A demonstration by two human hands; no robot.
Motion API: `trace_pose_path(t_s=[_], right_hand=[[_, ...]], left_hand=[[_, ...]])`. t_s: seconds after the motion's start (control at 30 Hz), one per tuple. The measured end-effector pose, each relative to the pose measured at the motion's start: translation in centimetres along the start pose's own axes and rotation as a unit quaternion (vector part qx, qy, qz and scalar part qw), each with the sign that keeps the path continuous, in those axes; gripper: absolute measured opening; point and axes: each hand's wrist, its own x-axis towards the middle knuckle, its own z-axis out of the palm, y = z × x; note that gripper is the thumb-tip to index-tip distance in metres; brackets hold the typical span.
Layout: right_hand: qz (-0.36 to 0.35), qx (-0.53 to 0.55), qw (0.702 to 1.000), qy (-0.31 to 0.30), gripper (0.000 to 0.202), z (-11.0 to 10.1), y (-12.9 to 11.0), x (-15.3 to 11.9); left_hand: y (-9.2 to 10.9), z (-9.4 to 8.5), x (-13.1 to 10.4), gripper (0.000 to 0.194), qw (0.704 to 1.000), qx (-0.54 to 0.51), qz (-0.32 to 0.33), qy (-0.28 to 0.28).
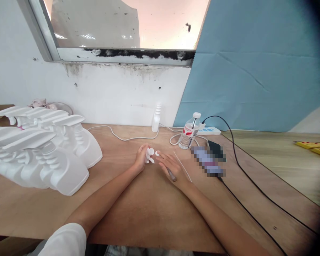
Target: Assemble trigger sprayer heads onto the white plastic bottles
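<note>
My left hand [140, 159] is closed around a small white piece [150, 155] with a round end and a curved lower part. Just across from it, my right hand [173, 168] has its fingertips at a small white disc [157, 153]. A slim tool with a greyish handle [171, 174] is tucked in that right hand, its handle sticking out below the fingers. The working end of the tool is hidden. Both hands are low over the wooden table [138, 209], in front of my body.
White ridged, curved shapes [69, 174] are stacked at the left. One white ridged piece [156, 119] stands by the wall. To the right are a water bottle [188, 133], a power strip [212, 131], a blurred phone [206, 161], a dark device [216, 150] and black cables [236, 161].
</note>
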Motion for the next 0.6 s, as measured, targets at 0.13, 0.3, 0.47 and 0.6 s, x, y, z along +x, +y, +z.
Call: trace_pose_path(t_s=[0.13, 0.3, 0.47, 0.6], right_hand=[[0.119, 0.029, 0.992, 0.022, 0.033, -0.3, 0.5, -0.1], [0.173, 0.060, 0.981, 0.070, 0.032, -0.6, 1.0, -0.2], [0.188, 0.060, 0.979, 0.058, 0.027, -0.7, 1.1, -0.4], [0.211, 0.069, 0.975, 0.023, 0.024, -0.5, 1.0, -0.6]], left_hand=[[-0.5, -0.3, 0.5, 0.039, 0.999, 0.043, 0.019, 0.002], [-0.1, -0.4, 0.2, 0.052, 0.988, 0.147, 0.054, 0.002], [0.2, -0.2, -0.5, 0.053, 0.928, 0.351, 0.116, -0.044], [-0.2, -0.2, -0.5, 0.049, 0.876, 0.453, 0.151, -0.067]])
